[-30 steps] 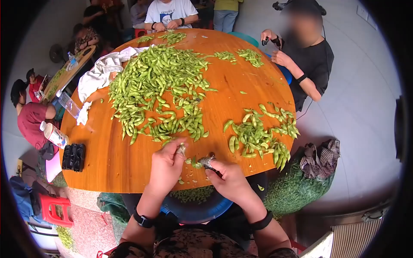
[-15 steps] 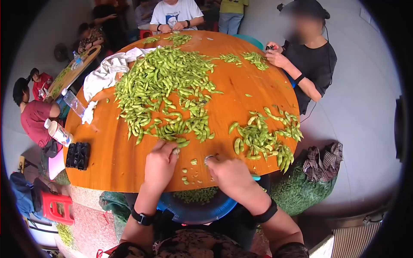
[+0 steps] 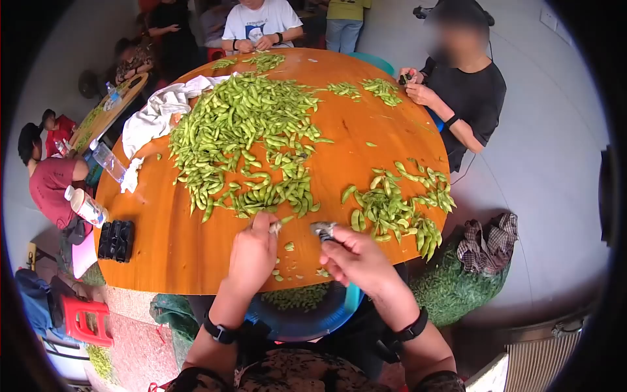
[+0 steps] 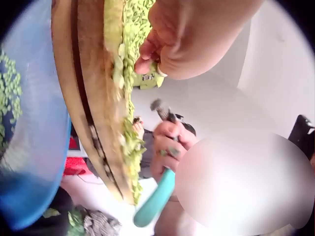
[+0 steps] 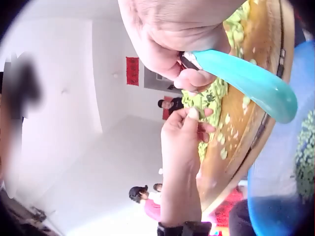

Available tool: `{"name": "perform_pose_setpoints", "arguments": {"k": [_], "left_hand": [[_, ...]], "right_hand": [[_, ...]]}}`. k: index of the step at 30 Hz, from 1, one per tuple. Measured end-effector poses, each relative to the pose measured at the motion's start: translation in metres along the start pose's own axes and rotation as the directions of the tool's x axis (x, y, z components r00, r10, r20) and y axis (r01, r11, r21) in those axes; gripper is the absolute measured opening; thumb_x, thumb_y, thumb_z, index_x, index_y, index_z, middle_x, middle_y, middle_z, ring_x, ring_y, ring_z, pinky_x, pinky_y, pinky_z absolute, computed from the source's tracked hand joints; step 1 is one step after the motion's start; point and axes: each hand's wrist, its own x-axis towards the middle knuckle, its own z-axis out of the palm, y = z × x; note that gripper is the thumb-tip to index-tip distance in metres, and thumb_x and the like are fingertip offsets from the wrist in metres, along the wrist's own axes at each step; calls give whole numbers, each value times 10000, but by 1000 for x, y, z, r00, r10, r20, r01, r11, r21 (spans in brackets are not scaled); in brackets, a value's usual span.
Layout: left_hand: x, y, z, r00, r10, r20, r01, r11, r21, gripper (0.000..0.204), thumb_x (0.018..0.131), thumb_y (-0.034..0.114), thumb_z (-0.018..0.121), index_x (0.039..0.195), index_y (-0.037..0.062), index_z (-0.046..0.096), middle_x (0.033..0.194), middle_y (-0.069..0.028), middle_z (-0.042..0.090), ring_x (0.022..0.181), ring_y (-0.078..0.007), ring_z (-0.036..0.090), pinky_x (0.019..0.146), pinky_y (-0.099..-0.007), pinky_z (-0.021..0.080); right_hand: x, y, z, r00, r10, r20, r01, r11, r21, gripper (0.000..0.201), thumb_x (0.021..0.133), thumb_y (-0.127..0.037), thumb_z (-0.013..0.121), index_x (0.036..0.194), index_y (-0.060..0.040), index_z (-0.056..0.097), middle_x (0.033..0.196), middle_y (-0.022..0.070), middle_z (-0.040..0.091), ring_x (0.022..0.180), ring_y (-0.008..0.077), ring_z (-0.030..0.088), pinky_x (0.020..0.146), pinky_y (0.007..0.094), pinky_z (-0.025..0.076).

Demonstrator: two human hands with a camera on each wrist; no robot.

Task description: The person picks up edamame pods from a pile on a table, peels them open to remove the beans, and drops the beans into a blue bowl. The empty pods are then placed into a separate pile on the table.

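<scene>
My left hand [image 3: 253, 253] pinches a green soybean pod [image 3: 286, 221] above the near part of the table, just below the big heap of pods [image 3: 245, 124]. The thumb tip bears a whitish covering [image 5: 193, 113]. My right hand [image 3: 356, 260] grips a tool with a teal handle [image 5: 246, 73] and a dull metallic tip [image 3: 322, 227], its kind unclear. That tip stands apart from the pod, to its right. Shelled beans [image 3: 289, 246] and scraps lie between the hands. Below the table edge, a blue basin [image 3: 287, 334] contains many shelled beans.
A smaller pod pile [image 3: 392, 206] lies right on the round table [image 3: 157, 261]. At left are a white cloth [image 3: 153, 117], two bottles and a black tray [image 3: 116, 240]. A person in black [image 3: 467, 98] sits at right; a full net sack [image 3: 457, 291] stands below.
My right hand has lifted from near the tabletop and turned, bringing the tool's tip and teal handle into view. My left hand stays by the heap's near edge, now with a pod in its fingers.
</scene>
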Motion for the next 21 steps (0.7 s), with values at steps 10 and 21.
{"name": "perform_pose_setpoints", "arguments": {"k": [10, 21], "left_hand": [[-25, 23, 4, 970, 24, 240, 134, 773, -620, 420, 879, -102, 535, 1274, 36, 584, 970, -57, 604, 716, -83, 607, 654, -214, 519], [-42, 38, 8, 982, 166, 94, -145, 970, -194, 499, 814, -47, 567, 1308, 3, 519, 1048, -208, 601, 855, -385, 629, 758, -408, 531]], "right_hand": [[-12, 16, 9, 998, 51, 23, -53, 994, 91, 126, 970, -128, 552, 955, -20, 615, 741, -2, 576, 514, 52, 489, 421, 201, 356], [-16, 40, 19, 994, -101, -48, 103, 994, 25, 169, 955, -80, 555, 1098, -57, 641, 770, -51, 548, 623, 11, 487, 534, 181, 401]]}}
